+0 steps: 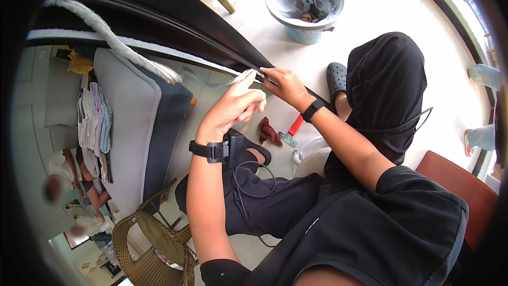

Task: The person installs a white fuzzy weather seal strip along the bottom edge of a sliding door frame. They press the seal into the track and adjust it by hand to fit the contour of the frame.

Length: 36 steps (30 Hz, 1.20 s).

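Note:
A dark door or window frame (174, 24) runs diagonally across the upper left, with a pale fuzzy strip set along its edge. A loose grey fuzzy strip (114, 42) hangs in front of it, and its thinner, blurred part leads to my fingers. My left hand (233, 103) has its index finger stretched along the frame's edge, pinching the strip there; its other fingers curl loosely. Close beside it, my right hand (288, 87) has its fingers closed around the end of the frame's edge. The fingertips of both hands are partly hidden.
On the floor below lie a brown cloth (269, 131) and a red-handled tool (292, 130). A lined waste bin (296, 33) stands at the top. Left are a grey bed or sofa (124, 106), hung clothes (94, 124), a wicker chair (159, 243) and other people. A cable hangs from my left wrist.

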### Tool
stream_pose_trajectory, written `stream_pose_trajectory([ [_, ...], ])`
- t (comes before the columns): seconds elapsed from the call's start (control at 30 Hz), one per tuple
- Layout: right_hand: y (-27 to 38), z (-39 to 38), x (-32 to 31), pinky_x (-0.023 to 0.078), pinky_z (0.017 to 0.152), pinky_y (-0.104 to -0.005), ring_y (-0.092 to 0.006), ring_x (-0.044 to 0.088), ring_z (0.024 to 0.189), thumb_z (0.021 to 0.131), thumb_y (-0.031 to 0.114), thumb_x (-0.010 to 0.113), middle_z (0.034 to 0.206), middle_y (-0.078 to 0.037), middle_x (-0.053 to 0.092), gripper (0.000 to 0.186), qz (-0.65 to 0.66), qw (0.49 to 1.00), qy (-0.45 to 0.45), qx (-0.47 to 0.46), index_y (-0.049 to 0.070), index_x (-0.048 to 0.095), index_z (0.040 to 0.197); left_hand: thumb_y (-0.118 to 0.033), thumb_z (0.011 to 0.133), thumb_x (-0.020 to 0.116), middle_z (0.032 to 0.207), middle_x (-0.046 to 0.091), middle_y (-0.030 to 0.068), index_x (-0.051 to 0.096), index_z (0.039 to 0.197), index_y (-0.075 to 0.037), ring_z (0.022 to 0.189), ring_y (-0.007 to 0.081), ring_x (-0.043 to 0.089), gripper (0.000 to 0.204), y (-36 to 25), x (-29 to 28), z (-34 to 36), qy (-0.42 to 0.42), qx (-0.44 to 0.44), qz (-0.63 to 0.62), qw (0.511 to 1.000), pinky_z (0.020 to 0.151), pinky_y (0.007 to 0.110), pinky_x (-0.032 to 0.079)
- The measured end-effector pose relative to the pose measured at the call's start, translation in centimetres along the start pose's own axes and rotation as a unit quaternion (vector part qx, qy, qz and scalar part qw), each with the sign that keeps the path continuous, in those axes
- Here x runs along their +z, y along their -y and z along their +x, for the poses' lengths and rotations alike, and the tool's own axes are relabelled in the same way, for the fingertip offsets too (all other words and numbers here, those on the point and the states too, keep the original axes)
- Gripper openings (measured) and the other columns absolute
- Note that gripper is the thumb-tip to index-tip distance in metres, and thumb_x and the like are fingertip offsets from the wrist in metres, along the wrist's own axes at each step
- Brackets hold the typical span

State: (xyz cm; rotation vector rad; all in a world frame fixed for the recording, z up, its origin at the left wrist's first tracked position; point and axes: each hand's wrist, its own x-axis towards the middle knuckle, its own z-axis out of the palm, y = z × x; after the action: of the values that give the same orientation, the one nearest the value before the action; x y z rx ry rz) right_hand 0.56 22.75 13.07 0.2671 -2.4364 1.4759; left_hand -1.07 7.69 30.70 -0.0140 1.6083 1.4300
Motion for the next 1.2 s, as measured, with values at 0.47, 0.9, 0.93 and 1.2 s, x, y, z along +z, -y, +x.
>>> stream_pose_trajectory([
  [0.47,0.1,-0.3,-0.2,0.054,0.064,-0.0355,-0.0306,0.065,0.07,0.078,0.009,0.066,0.089,-0.013,0.067,0.028,0.019,0.998,-0.053,-0.036,0.007,0.065,0.106,-0.008,0.084,0.052,0.07,0.056,0.0048,0.003,0.146,0.006,0.042,0.0029,0.036,0.08,-0.1,0.0,0.0,0.0,0.003,-0.005,1.0,0.04,0.017,0.028],
  [0.9,1.0,0.2,1.2,0.053,0.059,-0.0361,-0.0287,0.064,0.066,0.075,0.009,0.064,0.079,-0.011,0.066,0.018,-0.058,0.992,-0.114,-0.004,0.007,0.065,0.093,-0.009,0.084,0.052,0.07,0.053,0.0043,0.01,0.147,0.001,0.041,0.0022,0.032,0.076,0.3,0.7,-0.1,-0.036,0.014,-0.006,0.999,0.04,0.017,0.026],
  [0.93,1.2,0.2,1.4,0.053,0.059,-0.0361,-0.0287,0.064,0.066,0.075,0.009,0.064,0.079,-0.012,0.066,0.018,-0.065,0.991,-0.115,0.004,0.006,0.065,0.092,-0.009,0.084,0.052,0.07,0.053,0.0041,0.009,0.147,0.001,0.041,0.0021,0.032,0.077,0.3,0.7,-0.2,-0.037,0.014,-0.005,0.999,0.04,0.017,0.026],
  [1.2,1.3,-0.5,0.3,0.053,0.061,-0.0366,-0.0299,0.064,0.067,0.078,0.01,0.065,0.082,-0.011,0.066,0.021,-0.038,0.993,-0.106,-0.033,0.005,0.065,0.099,-0.008,0.085,0.051,0.071,0.053,0.0047,0.008,0.147,0.001,0.041,0.0023,0.033,0.076,0.2,0.3,0.1,-0.003,0.018,0.001,1.0,0.04,0.018,0.026],
])
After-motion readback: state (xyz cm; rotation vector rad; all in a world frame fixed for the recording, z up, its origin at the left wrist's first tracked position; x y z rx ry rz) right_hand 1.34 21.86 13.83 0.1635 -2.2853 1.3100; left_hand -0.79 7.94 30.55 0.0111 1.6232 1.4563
